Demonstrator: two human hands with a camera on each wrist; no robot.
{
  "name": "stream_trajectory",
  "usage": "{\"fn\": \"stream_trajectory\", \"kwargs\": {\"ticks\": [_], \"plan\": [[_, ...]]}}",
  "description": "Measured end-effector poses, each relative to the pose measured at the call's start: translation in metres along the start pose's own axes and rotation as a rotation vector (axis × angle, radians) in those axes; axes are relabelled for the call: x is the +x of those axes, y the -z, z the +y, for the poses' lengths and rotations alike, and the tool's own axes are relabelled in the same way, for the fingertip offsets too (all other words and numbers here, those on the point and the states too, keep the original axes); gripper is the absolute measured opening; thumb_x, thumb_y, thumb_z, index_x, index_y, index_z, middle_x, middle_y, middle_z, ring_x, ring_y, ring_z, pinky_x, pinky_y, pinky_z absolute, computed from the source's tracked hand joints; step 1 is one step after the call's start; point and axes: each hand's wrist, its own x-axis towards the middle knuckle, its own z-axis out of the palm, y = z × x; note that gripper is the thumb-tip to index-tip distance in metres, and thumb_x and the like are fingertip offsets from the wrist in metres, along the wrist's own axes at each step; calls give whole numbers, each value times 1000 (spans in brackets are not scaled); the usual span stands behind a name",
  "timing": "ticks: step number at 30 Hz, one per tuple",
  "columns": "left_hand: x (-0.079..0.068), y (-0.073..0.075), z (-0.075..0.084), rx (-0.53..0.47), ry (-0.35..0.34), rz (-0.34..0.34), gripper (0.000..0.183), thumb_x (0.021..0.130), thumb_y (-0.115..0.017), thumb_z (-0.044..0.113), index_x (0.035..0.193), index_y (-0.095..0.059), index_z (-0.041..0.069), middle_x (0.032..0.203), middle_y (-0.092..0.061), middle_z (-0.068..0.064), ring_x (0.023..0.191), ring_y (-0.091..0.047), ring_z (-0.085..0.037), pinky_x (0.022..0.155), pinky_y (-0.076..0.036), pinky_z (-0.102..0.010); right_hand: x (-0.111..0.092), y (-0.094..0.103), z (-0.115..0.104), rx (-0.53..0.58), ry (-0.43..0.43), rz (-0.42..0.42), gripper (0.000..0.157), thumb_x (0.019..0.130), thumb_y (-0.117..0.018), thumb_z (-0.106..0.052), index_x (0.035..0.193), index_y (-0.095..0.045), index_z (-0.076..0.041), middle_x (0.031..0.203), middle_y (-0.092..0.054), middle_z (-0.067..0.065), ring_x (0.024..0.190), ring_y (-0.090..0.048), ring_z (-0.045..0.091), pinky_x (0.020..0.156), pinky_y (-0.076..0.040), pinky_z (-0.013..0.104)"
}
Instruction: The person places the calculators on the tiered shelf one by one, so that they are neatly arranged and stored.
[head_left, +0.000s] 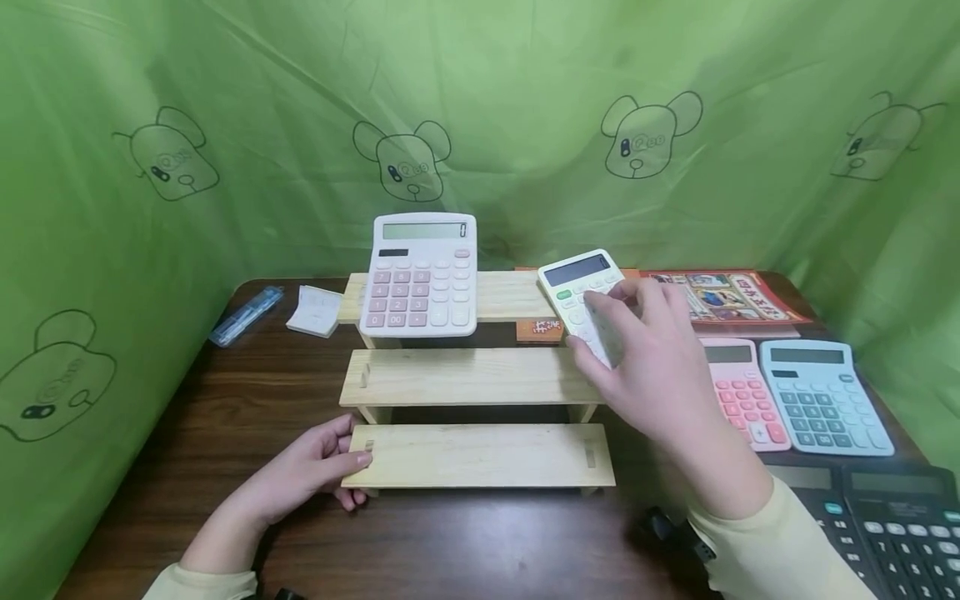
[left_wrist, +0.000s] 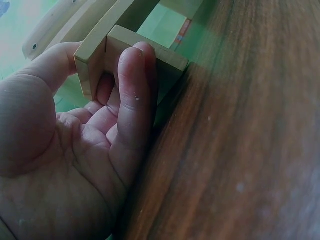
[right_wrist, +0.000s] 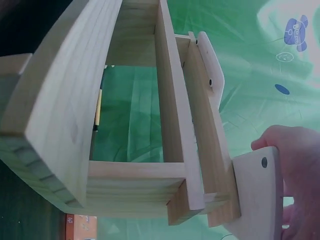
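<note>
A three-step wooden rack stands on the dark table. My left hand grips the left end of its lowest step, thumb on top and fingers below; in the left wrist view the fingers curl around the board's end. At the right end of the top step, my right hand holds a small white calculator with a green key, tilted back and slightly turned. The right wrist view shows this calculator's edge against the top board. A larger white calculator with pale pink keys leans on the top step's left part.
Right of the rack lie a pink calculator, a blue calculator and black calculators. Behind them is a red printed sheet. White paper slips and a blue packet lie at left. Green cloth surrounds the table.
</note>
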Motion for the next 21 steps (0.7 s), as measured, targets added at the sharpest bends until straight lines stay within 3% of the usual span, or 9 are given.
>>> {"fn": "stream_trajectory", "kwargs": {"ticks": [7, 13, 21], "plan": [[0, 1, 0, -7, 14, 3, 36, 100, -54, 16, 127, -39, -4, 99, -63, -29, 73, -67, -41, 61, -58, -54, -1, 2, -2, -33, 52, -32, 57, 77, -69, -52, 113, -66, -8, 112, -55, 15, 97, -43, 35, 57, -45, 43], [0, 1, 0, -1, 19, 8, 38, 100, -54, 17, 128, -39, -4, 99, -63, -29, 73, -66, -42, 61, -58, -55, -1, 1, -1, -15, 91, -53, 66, 69, -77, -56, 114, -64, -8, 119, -54, 17, 103, -43, 37, 71, -46, 47], [1, 1, -1, -2, 24, 9, 38, 100, -55, 18, 127, -39, -4, 99, -63, -29, 73, -66, -42, 61, -58, -54, -2, 0, -1, 47, 157, -104, 73, 73, -75, -57, 126, -62, -9, 131, -49, 19, 116, -43, 38, 93, -42, 51]]}}
